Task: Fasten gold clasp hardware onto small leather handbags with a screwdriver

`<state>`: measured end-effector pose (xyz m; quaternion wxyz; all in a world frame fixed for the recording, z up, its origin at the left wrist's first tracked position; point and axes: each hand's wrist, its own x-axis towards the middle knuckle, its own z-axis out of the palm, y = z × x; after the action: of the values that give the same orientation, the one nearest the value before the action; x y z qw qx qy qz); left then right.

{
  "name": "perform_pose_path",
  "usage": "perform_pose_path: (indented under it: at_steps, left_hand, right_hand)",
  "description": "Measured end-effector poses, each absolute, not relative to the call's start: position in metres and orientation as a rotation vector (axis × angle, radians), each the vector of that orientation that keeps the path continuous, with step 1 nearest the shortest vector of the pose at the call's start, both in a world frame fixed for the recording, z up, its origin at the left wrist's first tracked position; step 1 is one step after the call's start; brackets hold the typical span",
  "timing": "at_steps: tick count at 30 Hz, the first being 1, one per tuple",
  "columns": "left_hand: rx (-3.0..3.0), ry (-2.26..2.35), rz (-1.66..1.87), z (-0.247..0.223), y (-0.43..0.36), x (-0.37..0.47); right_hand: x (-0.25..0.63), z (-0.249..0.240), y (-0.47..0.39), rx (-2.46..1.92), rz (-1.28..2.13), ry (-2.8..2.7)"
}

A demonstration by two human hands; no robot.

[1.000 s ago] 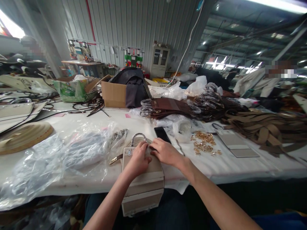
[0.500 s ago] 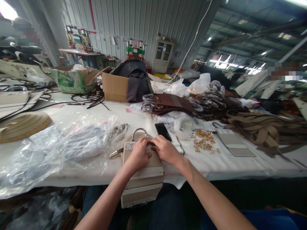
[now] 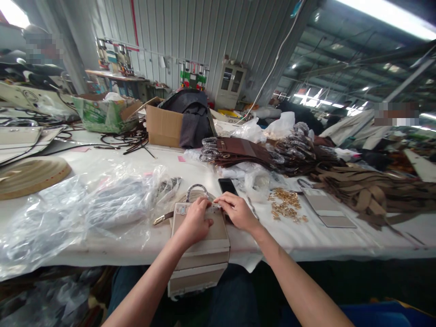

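A beige handbag (image 3: 200, 261) leans over the table's front edge towards my lap, its wrapped ring handle (image 3: 197, 187) standing up at the far side. My left hand (image 3: 197, 221) lies over the bag's upper part with its fingers curled on the top edge and the thumb bent inward. Right of it, my right hand (image 3: 238, 211) pinches at the bag's top right corner; what sits between thumb and forefinger is too small to make out. Out from the bag's left side sticks a brown strap (image 3: 164, 218) with a gold-coloured end. Metal fittings show along the top edge.
Small gold-coloured metal pieces (image 3: 286, 204) lie in a heap to the right, near a flat beige panel (image 3: 327, 206). A phone (image 3: 226, 185) lies beyond my right hand. Clear plastic bags (image 3: 116, 204) spread left. Brown bags (image 3: 241, 152) and straps (image 3: 374, 186) are piled behind.
My right hand has shifted a little away from my left, and more of the bag's top edge shows between them. The camera view has tilted slightly.
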<state>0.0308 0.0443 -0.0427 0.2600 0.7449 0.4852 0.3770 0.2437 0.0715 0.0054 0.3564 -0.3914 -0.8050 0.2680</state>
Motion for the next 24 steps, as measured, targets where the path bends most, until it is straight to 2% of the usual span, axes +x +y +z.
perform_pose_path:
  at_steps: [7,24]
  left_hand:
    - [2.012,1.322,1.03,-0.044,0.045,0.032]
    - [1.983,1.324,1.047,-0.044,0.045,0.033]
  right_hand:
    - [0.238,-0.013,0.077,-1.151,0.948,-1.895]
    - [0.23,-0.019,0.075,-1.099,0.651,-2.013]
